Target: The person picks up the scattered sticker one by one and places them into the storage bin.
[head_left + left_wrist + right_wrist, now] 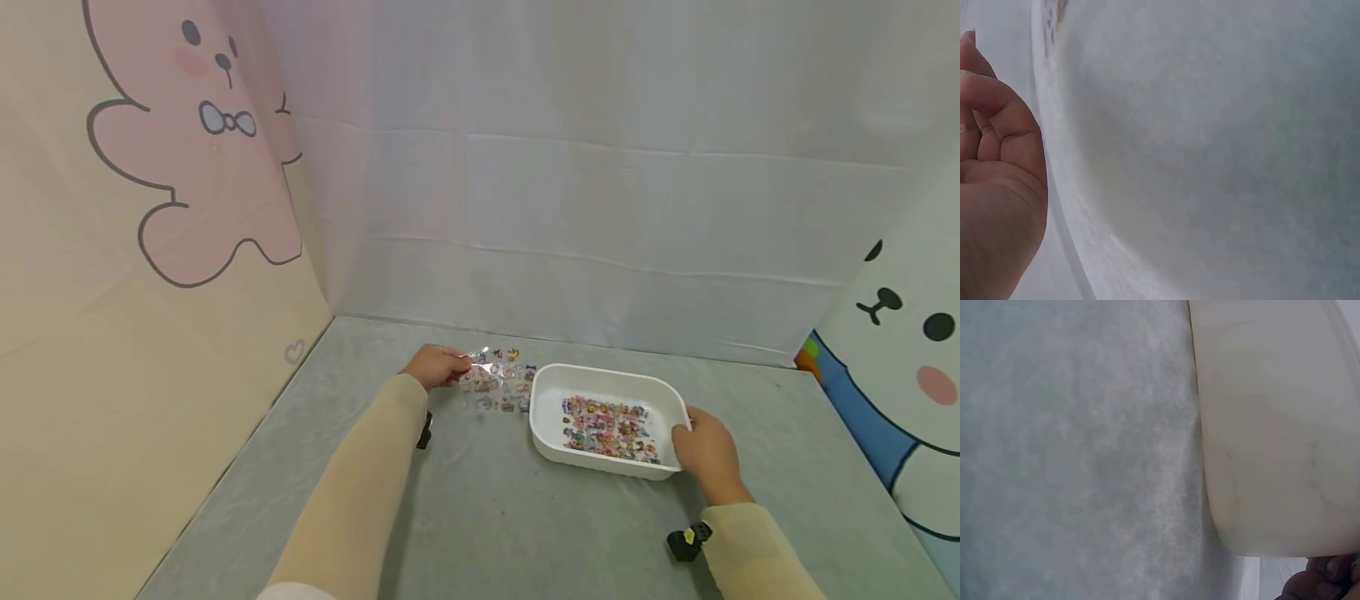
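In the head view my left hand [437, 367] pinches the left edge of a clear sticker sheet [498, 382] printed with small colourful figures. The sheet lies over the table, its right side close by a white plastic tray [551, 383]. My right hand [705, 450] grips the tray's right end, thumb over the rim. Inside the tray lie several small colourful stickers [607, 429] on its floor. In the left wrist view the left hand [1000, 156] shows curled fingers; what they pinch is out of frame. The right wrist view shows the tray's outer wall [1279, 437], with fingertips at its corner.
The grey tabletop [510, 533] runs back to a white curtain [570, 208]. A cream wall covering [90, 350] with a pink cartoon animal stands along the left, and a cartoon bear panel [915, 333] on the right. Black wrist cameras [686, 542] sit on the sleeves.
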Demonstrator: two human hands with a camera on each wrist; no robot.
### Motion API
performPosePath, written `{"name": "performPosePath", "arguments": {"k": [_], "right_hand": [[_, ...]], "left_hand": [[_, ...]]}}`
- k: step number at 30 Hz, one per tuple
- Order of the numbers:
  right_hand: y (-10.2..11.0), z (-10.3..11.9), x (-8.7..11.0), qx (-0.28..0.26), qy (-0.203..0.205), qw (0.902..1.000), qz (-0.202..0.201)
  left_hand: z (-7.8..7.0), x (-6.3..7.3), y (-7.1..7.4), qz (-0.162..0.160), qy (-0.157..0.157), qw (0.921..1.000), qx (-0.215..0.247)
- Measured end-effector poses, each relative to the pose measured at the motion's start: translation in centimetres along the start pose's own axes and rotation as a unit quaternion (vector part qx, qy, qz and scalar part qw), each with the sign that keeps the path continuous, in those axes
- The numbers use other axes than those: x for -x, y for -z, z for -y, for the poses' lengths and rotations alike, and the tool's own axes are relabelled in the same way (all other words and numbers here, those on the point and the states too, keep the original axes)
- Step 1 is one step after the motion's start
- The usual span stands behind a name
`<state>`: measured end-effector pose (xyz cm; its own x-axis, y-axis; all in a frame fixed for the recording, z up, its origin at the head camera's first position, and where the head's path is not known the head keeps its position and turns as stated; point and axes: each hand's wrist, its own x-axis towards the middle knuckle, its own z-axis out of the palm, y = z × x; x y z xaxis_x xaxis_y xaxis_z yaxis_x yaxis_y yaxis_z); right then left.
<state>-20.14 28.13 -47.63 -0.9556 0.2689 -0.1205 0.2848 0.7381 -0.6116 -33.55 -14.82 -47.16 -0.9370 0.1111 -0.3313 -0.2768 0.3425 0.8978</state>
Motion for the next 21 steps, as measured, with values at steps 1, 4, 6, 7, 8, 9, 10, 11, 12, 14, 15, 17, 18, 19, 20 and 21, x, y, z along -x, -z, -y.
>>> {"name": "performPosePath", "arguments": {"k": [1,4,6,7,8,9,10,11,12,14,15,17,18,19,20,21], "right_hand": [[0.0,0.0,0.0,0.000,0.001,1.0000,0.000],[0.0,0.0,0.0,-0.001,0.003,1.0000,0.000],[0.0,0.0,0.0,-0.002,0.003,1.0000,0.000],[0.0,0.0,0.0,-0.003,0.003,1.0000,0.000],[0.0,0.0,0.0,-0.003,0.003,1.0000,0.000],[0.0,0.0,0.0,-0.003,0.003,1.0000,-0.001],[0.0,0.0,0.0,-0.003,0.003,1.0000,0.000],[0.0,-0.1,0.0,-0.003,0.004,1.0000,-0.001],[0.0,-0.1,0.0,-0.003,0.005,1.0000,-0.002],[0.0,-0.1,0.0,-0.002,0.008,1.0000,-0.003],[0.0,-0.1,0.0,-0.002,0.008,1.0000,-0.004],[0.0,-0.1,0.0,-0.002,0.008,1.0000,-0.003],[0.0,-0.1,0.0,-0.002,0.007,1.0000,-0.003],[0.0,-0.1,0.0,-0.002,0.005,1.0000,-0.002],[0.0,-0.1,0.0,-0.003,0.003,1.0000,0.000],[0.0,-0.1,-0.1,-0.003,0.000,1.0000,0.001]], "left_hand": [[-0.1,0.0,-0.1,0.001,0.000,1.0000,0.007],[-0.4,0.0,-0.3,0.004,-0.005,0.9994,0.035],[-0.8,0.0,-0.4,0.004,-0.008,0.9983,0.057],[-0.9,0.1,-0.4,0.004,-0.009,0.9977,0.068],[-1.2,0.1,-0.4,0.003,-0.009,0.9971,0.076],[-1.3,0.2,-0.4,0.001,-0.009,0.9965,0.083],[-1.5,0.3,-0.4,-0.001,-0.009,0.9960,0.089],[-1.7,0.4,-0.4,-0.002,-0.009,0.9956,0.093],[-1.8,0.4,-0.3,-0.004,-0.010,0.9953,0.096],[-2.0,0.5,-0.1,-0.005,-0.015,0.9949,0.100],[-2.1,0.5,0.0,-0.006,-0.018,0.9948,0.100],[-2.2,0.5,0.2,-0.006,-0.024,0.9946,0.101],[-2.3,0.4,0.3,-0.006,-0.029,0.9942,0.103],[-2.3,0.4,0.3,-0.006,-0.033,0.9938,0.106],[-2.4,0.3,0.3,-0.005,-0.036,0.9934,0.109],[-2.5,0.3,0.3,-0.005,-0.040,0.9929,0.112]]}}
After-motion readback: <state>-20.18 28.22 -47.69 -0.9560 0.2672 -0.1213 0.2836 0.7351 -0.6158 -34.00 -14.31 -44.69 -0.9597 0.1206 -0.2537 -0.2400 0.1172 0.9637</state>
